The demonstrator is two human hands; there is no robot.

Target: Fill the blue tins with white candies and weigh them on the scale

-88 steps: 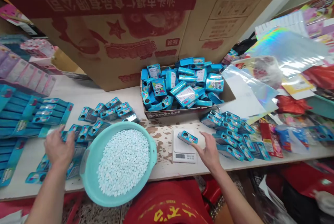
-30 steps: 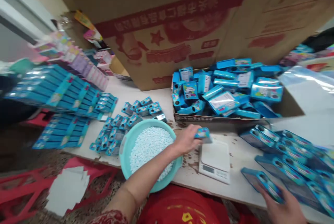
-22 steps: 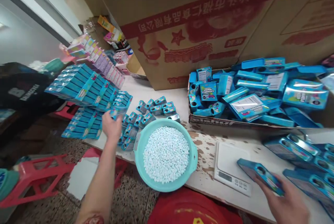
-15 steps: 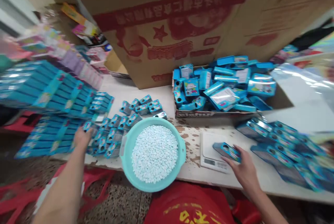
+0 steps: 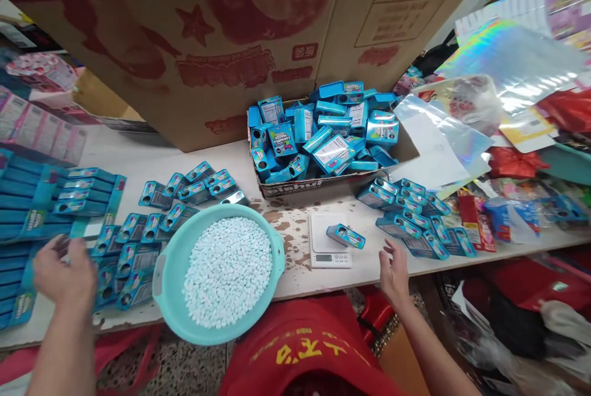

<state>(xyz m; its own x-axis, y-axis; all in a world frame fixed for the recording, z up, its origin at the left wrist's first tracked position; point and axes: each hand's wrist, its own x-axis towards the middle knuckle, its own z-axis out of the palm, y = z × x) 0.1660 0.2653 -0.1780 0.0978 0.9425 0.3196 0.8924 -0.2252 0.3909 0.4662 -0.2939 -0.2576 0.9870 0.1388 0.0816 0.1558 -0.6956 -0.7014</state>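
Where it sits on scale (image 5: 329,241), blue tin (image 5: 345,236) lies tilted, lid w/ round window.

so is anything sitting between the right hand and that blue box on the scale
Nothing visible. The right hand hovers open over bare table, just right of the scale. The blue box lies on the scale's platform, with only open tabletop and the scale's edge between it and the fingers.

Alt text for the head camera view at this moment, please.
A small blue box sits on a white scale at the table's front edge; the open right hand hovers near it, touching nothing. The left hand rests on blue boxes left of a teal basin of pale tablets.
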